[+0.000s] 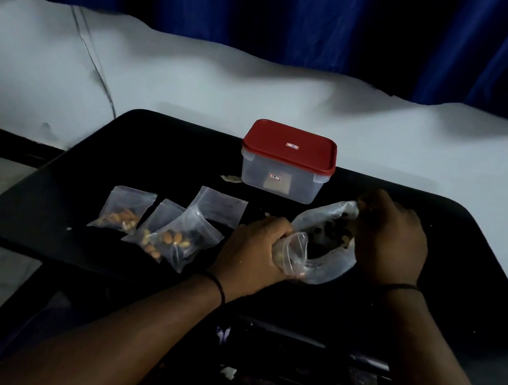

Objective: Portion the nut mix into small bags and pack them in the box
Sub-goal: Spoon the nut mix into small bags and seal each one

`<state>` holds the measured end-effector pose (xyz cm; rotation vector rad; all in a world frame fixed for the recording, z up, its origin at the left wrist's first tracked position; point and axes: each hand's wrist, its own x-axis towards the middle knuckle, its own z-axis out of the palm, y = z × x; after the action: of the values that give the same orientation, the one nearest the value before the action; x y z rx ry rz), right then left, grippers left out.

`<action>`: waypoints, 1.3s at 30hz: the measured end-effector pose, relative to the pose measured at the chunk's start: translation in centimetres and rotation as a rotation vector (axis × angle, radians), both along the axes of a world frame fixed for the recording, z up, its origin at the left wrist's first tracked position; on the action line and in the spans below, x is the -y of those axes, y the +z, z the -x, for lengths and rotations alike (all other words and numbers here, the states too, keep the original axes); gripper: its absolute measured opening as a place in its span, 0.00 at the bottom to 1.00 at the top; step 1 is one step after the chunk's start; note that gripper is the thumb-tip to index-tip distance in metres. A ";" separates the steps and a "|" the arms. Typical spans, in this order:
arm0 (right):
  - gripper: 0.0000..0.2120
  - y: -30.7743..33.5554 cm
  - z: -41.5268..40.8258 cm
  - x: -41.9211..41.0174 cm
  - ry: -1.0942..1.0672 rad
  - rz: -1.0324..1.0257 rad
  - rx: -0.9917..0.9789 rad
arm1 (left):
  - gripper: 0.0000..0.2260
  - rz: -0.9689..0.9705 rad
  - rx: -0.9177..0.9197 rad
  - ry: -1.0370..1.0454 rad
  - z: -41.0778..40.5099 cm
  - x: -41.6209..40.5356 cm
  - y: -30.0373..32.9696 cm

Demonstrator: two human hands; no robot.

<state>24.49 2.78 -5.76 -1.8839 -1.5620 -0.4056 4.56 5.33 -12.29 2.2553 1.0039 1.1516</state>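
Three small bags (151, 225) sit filled at nine o'clock; left hand (252, 253) grips another bag (292, 253), right hand (387, 236) pinches the nut-mix bag (326, 239), apparently mid-portioning; next, sealing.

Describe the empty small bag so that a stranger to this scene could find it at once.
On the black table, look just left and in front of the red-lidded box. The empty small bag lies flat there, behind three small bags. Those three hold nuts; this one holds none.
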 end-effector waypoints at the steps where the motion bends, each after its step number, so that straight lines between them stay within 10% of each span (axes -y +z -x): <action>1: 0.06 0.0 0.1 -0.1 -0.011 0.026 0.071 | 0.18 -0.014 -0.003 -0.002 0.0 0.0 0.0; 11: 0.10 -0.2 1.2 -0.7 -0.027 0.129 0.112 | 0.15 -0.093 -0.049 0.006 -0.5 0.1 -0.4; 18: 0.11 -0.5 1.9 -0.7 0.003 0.084 -0.384 | 0.15 -0.091 -0.052 -0.006 -0.5 0.0 -0.5; 33: 0.08 -0.2 2.2 -0.1 0.365 0.120 -0.623 | 0.19 -0.104 -0.081 0.041 0.3 -1.1 -0.4; 39: 0.05 -0.7 3.2 -0.6 0.323 0.168 -0.438 | 0.17 -0.100 -0.077 0.036 0.2 -1.2 -0.7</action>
<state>21.33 3.42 -6.45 -1.6524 -1.5872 0.2720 4.39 6.53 -13.01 2.3855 1.0421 1.1613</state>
